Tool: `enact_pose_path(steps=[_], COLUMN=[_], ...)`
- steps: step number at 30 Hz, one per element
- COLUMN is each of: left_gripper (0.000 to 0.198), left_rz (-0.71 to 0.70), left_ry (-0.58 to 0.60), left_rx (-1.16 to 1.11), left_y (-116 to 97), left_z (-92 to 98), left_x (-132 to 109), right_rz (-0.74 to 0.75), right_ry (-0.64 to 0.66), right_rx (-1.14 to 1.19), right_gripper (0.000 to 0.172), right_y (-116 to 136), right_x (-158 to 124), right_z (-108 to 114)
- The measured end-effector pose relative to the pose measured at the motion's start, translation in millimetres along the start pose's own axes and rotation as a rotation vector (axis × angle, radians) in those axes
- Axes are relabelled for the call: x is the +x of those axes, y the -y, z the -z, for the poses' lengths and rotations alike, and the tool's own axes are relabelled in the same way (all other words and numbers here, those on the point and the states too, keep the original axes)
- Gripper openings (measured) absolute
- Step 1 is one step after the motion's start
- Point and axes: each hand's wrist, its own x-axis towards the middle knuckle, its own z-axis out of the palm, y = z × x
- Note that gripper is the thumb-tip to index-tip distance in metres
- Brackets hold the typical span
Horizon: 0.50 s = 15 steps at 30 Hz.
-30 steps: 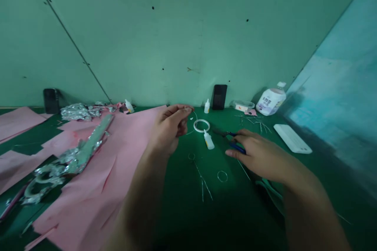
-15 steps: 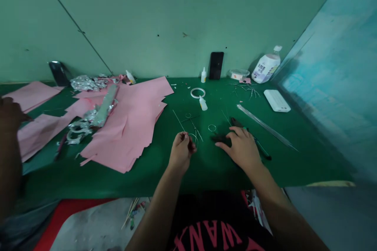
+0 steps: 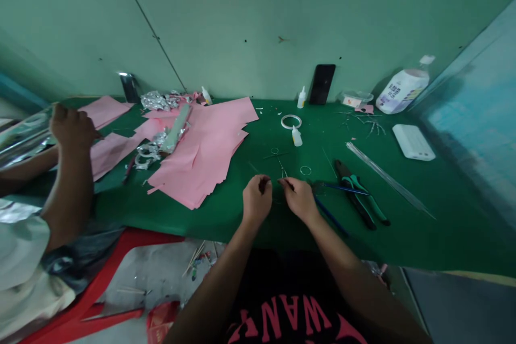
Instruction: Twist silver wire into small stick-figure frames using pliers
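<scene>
At the near edge of the green desk (image 3: 407, 220), we see the person's left hand (image 3: 257, 200) and right hand (image 3: 300, 199) held close together, just apart, above the desk. Each grip is closed to a tight pinch between thumb and fingers, and whatever they hold is too thin to make out. Just beyond the hands lies a wire shape (image 3: 279, 160) with a small loop at its top, and to its right a small wire ring (image 3: 305, 170).

Farther up we find a white coil (image 3: 291, 121) and a glue bottle (image 3: 297, 137) lying beside it. To the right of the hands are pliers with green handles (image 3: 358, 193), a blue-handled tool (image 3: 331, 217), and a long clear tube (image 3: 387, 177). Beyond these sit a white power bank (image 3: 413, 142), a phone (image 3: 322, 84) leaning on the wall, and a large white bottle (image 3: 403, 90).

Sheets of pink paper (image 3: 201, 156) and crumpled foil (image 3: 155, 100) cover the desk's left side, where a co-worker's hand (image 3: 72, 127) rests over the paper's edge.
</scene>
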Motion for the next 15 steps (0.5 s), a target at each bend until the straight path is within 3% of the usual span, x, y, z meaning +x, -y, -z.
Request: enact_pose_path(steps=[6, 11, 15], left_gripper=[0.017, 0.022, 0.022], left_rz=[-0.213, -0.33, -0.374], left_ry=[0.126, 0.195, 0.161], left_rx=[0.244, 0.354, 0.401], left_y=[13.6, 22.9, 27.6], left_z=[29.1, 30.3, 31.4], left_x=[11.3, 9.0, 4.8], right_rz=[0.043, 0.052, 0.1], right_ry=[0.077, 0.069, 0.058], right_rx=[-0.187, -0.327, -0.356], right_gripper=[0.033, 0.038, 0.036], right_y=[7.1, 10.4, 7.5], right_x=[1.9, -8.2, -11.8], right_z=[-11.5, -25.5, -24.4])
